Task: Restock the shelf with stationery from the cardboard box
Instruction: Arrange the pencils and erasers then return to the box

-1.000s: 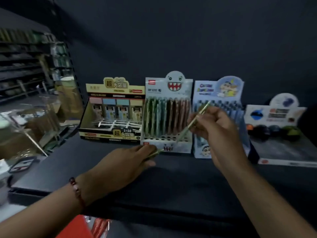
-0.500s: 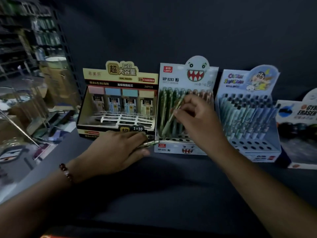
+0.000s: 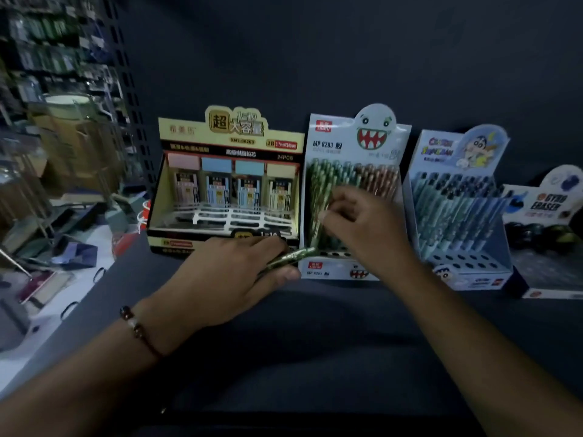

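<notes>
Now we are lowering our right hand (image 3: 362, 222) into the monster display box (image 3: 353, 197), its fingers pinching a green pen (image 3: 326, 212) that a second ago was in the air. Our left hand (image 3: 233, 275) is still gripping spare pens (image 3: 291, 258) just before the box, so restocking is continuing.

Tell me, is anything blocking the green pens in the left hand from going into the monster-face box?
Mostly the right hand, which hangs over the monster-face box right in front of its pen rows. The left hand holds the green pens beside the box's front.
</notes>
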### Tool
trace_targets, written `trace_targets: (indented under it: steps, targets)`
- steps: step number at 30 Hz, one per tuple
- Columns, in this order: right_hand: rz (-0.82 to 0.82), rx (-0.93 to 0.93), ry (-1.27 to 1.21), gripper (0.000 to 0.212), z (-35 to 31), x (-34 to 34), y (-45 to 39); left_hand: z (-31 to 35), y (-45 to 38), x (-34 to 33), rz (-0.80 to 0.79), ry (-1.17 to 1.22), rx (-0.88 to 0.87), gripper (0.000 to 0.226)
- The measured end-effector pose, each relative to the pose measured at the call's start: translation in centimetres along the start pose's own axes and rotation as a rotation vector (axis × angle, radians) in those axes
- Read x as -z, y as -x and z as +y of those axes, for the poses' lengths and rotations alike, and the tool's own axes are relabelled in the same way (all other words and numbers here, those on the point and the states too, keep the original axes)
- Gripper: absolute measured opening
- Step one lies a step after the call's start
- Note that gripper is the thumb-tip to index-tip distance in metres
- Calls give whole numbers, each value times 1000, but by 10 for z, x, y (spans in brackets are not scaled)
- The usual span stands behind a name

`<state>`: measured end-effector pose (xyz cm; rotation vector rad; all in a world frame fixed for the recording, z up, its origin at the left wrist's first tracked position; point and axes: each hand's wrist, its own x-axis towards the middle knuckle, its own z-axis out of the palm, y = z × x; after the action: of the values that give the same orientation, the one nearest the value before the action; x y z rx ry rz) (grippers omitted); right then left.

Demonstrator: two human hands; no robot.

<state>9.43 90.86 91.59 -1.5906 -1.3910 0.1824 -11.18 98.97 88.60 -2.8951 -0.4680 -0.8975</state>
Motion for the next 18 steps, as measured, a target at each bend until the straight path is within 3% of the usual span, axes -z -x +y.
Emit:
trace_targets:
  steps: [6,11,14,18]
  targets:
    - [52,-74,4,30,-3,-9,5,2,-4,1,16,26,3,56]
    - [153,-71,-224,10,-13,-2,26,7,-6,7,68,8,22,50]
    - [30,-71,-369,26,-23,-14,52,10,-8,5,90,29,0,50]
    - [-71,-115,-376,34,-28,-20,56,12,-6,0,84,-38,-40,49]
